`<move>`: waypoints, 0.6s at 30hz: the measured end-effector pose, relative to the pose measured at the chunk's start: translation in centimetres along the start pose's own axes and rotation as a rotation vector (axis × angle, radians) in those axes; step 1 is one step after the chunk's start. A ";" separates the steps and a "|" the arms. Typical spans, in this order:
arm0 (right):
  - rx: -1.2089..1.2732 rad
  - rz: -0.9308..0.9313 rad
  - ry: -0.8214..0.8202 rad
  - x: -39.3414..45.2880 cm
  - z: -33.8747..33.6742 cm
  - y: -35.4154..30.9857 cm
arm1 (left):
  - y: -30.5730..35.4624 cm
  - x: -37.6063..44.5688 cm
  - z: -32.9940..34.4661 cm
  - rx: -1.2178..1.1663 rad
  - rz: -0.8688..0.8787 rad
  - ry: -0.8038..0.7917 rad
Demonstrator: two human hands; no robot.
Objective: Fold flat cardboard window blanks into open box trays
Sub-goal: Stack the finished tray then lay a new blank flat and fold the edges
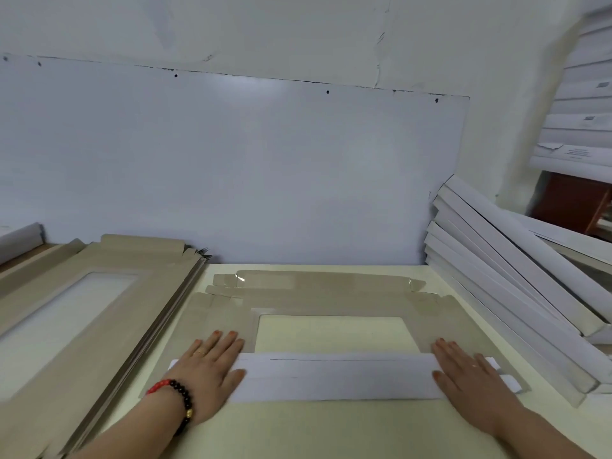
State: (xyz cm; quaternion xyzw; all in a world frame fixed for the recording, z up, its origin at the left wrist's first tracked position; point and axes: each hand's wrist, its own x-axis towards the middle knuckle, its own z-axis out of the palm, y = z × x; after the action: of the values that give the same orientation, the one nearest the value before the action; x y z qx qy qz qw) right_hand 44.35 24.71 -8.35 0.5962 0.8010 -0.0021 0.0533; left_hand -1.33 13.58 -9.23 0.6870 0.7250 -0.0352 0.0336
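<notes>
Head view: one cardboard window blank (331,294) lies flat on the desk (298,429) before you, its near flap (334,379) folded over, white side up. Your left hand (212,369) and right hand (470,372), fingers straight and spread, press flat on the two ends of that flap, gripping nothing. One stack of flat blanks (82,313) sits at your left; folded white trays (516,286), too overlapped to count, lean at your right.
</notes>
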 end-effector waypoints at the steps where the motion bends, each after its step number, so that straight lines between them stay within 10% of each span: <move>1: 0.005 0.015 -0.005 -0.1 0.1 0.7 | -0.6 -0.2 0.0 -0.004 -0.012 0.003; 9: -0.050 0.226 0.029 -0.3 -0.4 3.2 | -2.4 -1.0 -0.5 -0.083 -0.085 0.018; 18: -0.067 0.059 0.000 1.2 -4.1 0.4 | 1.8 0.0 -5.2 -0.068 -0.094 -0.026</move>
State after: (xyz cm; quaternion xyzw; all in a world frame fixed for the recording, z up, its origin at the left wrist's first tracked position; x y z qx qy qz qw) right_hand 44.04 26.29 -4.32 0.6175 0.7827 0.0266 0.0733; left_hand 0.51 14.16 -4.01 0.6502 0.7567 -0.0211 0.0648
